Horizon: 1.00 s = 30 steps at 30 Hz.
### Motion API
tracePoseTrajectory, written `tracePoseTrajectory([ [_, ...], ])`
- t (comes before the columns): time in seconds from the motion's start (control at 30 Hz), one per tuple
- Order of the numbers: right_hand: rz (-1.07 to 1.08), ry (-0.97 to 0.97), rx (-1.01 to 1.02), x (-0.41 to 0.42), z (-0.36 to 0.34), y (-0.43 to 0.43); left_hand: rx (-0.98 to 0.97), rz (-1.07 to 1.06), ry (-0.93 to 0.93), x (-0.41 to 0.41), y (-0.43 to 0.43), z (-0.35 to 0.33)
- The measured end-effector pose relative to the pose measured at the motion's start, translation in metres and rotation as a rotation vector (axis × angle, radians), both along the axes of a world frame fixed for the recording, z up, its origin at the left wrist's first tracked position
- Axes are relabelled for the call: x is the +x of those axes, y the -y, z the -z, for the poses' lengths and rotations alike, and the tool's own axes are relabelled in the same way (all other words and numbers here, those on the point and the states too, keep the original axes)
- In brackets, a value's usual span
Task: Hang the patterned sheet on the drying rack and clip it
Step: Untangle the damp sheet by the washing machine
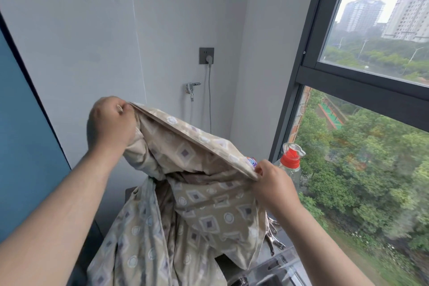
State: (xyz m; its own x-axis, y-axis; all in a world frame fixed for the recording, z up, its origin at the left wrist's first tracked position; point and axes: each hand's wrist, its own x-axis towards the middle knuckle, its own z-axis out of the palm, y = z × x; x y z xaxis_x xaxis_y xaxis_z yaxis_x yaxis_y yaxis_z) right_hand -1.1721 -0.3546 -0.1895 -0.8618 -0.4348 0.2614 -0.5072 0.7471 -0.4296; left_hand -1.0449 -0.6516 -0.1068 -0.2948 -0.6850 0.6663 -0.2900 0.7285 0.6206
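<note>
Sheet (197, 204) spread, not yet hung.
Left hand (111, 120) (10 o'clock) and right hand (271, 183) (4) pinch its hem; next: find the unseen rack.

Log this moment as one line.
left hand: grips patterned sheet edge | right hand: pinches same edge | sheet: not yet hung

Laundry corner of a high-rise flat. A wall tap (192, 88) and a socket (206, 55) with a plugged-in cable (210, 99) sit on the plain grey wall (92, 18). A dark-framed window (362, 81) looks down on trees (371, 158) and across to apartment towers (411, 13). A red-capped bottle (290, 162) stands by the glass, and a patterned sheet (204, 204) is held up before it.
</note>
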Motion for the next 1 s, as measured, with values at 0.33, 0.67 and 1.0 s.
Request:
tracePoseTrajectory([
  [0.33,-0.22,0.216,-0.348,-0.001,-0.04,0.043,0.078,0.171,0.178,0.023,-0.01,0.003],
  [0.67,-0.373,0.001,-0.217,0.015,-0.037,0.06,-0.162,0.389,0.569,0.008,-0.062,0.04],
  [1.0,-0.382,-0.034,-0.327,0.011,-0.039,0.054,-0.065,0.592,0.428,-0.02,-0.064,0.043],
])
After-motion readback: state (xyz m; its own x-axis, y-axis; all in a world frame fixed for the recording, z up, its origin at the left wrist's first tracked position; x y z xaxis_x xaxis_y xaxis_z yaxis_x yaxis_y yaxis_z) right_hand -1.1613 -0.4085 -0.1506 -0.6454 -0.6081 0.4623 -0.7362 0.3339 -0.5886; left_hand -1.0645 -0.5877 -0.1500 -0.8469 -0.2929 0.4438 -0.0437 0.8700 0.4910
